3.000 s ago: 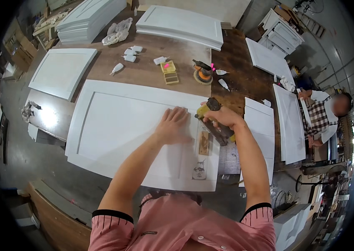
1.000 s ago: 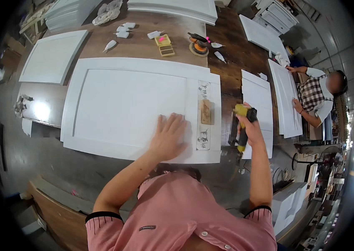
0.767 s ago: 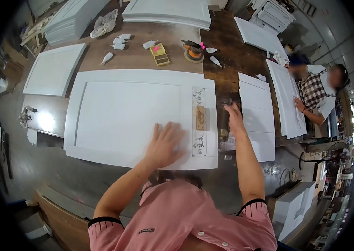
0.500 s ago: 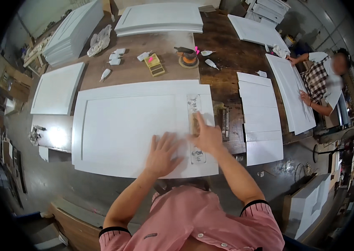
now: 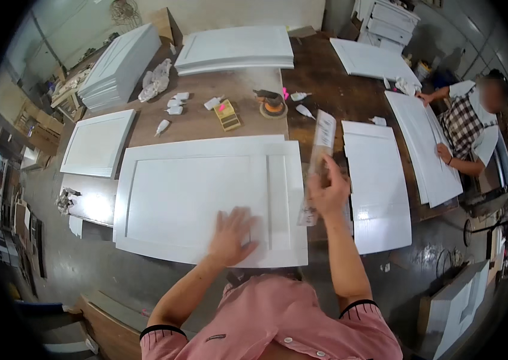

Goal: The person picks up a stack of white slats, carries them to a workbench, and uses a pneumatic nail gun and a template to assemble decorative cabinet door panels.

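Note:
A white framed cabinet door panel lies flat in front of me, with a narrow recessed strip near its right end. My left hand rests on its lower part with the fingers spread, slightly blurred. My right hand grips a long see-through template strip with dark markings, by a brownish block at its middle that my fingers partly hide. Tilted, the strip is held up just beyond the panel's right edge. Beside that hand lies a row of white boards.
Behind the panel are an orange-and-black sander, a small yellow box and several white bottles. Stacks of white panels stand farther back. At right, another person handles white panels.
My right hand has lifted the template strip off the panel and carried it right, past the edge. My left hand stays on the panel. The whole view has shifted slightly.

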`<state>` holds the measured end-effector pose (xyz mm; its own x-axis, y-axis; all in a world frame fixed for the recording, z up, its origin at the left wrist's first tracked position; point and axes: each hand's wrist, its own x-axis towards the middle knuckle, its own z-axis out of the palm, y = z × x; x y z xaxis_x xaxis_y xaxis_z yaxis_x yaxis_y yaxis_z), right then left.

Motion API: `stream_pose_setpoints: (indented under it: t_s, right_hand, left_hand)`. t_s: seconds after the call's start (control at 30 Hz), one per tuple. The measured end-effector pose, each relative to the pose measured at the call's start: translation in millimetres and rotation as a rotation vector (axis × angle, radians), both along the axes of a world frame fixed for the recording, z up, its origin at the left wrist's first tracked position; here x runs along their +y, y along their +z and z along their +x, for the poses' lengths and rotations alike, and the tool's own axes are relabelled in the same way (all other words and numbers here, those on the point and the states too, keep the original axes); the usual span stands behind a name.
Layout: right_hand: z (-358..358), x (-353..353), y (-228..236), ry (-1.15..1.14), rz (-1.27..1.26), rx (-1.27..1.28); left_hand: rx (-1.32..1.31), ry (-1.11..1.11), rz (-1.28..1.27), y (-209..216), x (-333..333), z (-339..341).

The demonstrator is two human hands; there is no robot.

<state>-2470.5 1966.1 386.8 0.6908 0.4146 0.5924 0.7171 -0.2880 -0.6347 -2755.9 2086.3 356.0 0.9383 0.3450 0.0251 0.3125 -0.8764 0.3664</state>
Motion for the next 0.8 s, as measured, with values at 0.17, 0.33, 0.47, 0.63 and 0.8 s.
stream_pose_setpoints:
  t_s: [0.17, 0.33, 0.47, 0.63, 0.8]
  right_hand:
    - [30.4, -55.0, -81.3, -0.117, -0.490, 0.230]
    - [-11.9, -78.7, -102.1, -0.068, -0.538, 0.089]
    - [-26.8, -83.3, -68.6, 0.172, -0.303, -0.109]
    - [-82.6, -31.6, 22.4, 0.586, 0.236, 0.140]
    - [-166.2, 10.5, 112.8, 0.331, 0.501, 0.447]
  left_hand:
    - [0.000, -0.087, -0.058, 2.8, -23.6, -54.1]
    - [-0.013, -0.033, 0.246, 7.8, -10.2, -101.6]
    - [-0.149, -0.181, 0.327, 84.1, 15.9, -115.5]
    - [-0.625, -0.235, 0.602, 201.3, 104.3, -103.6]
    - [-1.106, 0.568, 0.199, 174.1, 138.2, -76.7]
